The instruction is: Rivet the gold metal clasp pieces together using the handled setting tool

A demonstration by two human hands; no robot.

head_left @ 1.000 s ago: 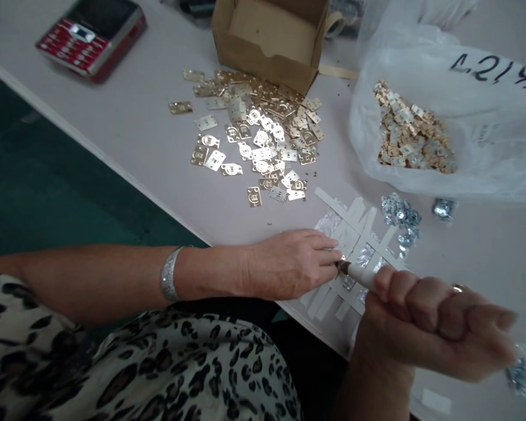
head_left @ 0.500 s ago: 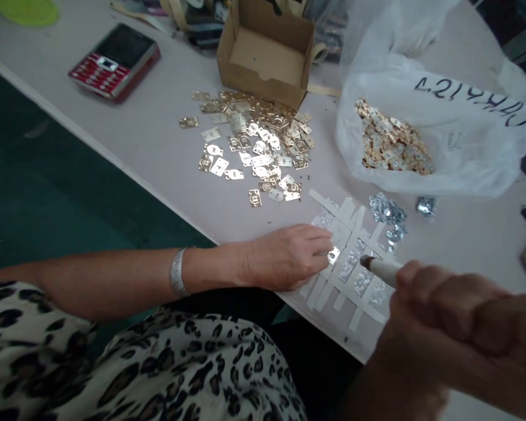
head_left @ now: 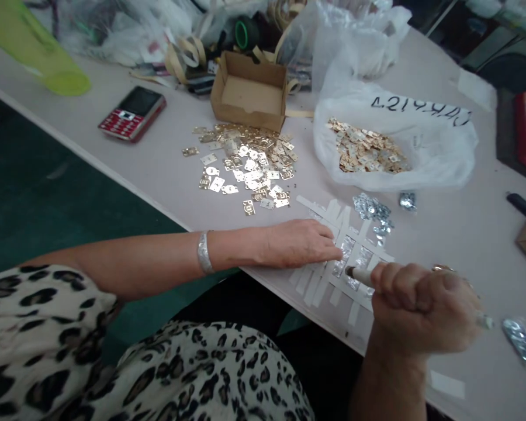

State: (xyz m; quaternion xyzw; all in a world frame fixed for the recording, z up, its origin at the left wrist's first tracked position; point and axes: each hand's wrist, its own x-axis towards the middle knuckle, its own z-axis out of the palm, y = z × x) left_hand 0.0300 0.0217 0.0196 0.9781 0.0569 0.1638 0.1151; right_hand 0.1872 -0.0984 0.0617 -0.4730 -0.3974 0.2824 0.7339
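Observation:
My left hand [head_left: 304,242] lies palm down on a patch of crossed pale tape strips [head_left: 355,307], its fingers bent together. Whatever is under its fingertips is hidden. Shiny clear plastic [head_left: 342,257] shows between the strips beside them. My right hand [head_left: 423,304] is closed in a fist around a white pen-like tool [head_left: 364,276]. The tool's dark tip points left, over the taped patch and close to my left fingertips. Small silver metal pieces [head_left: 370,209] lie just beyond the tape. Farther left spreads a loose pile of flat gold-coloured metal plates [head_left: 249,172].
A white plastic bag [head_left: 442,158] holds more gold-coloured plates. Behind the pile stands an open cardboard box [head_left: 249,96]. A red phone [head_left: 134,114] and a yellow-green object [head_left: 65,82] lie to the left. Small silver packets [head_left: 407,200] lie at the right.
The view has shifted, showing more of the table's far side. A small metal plate seen at my left fingertips before is now out of sight. The tool's tip is nearer my left fingers.

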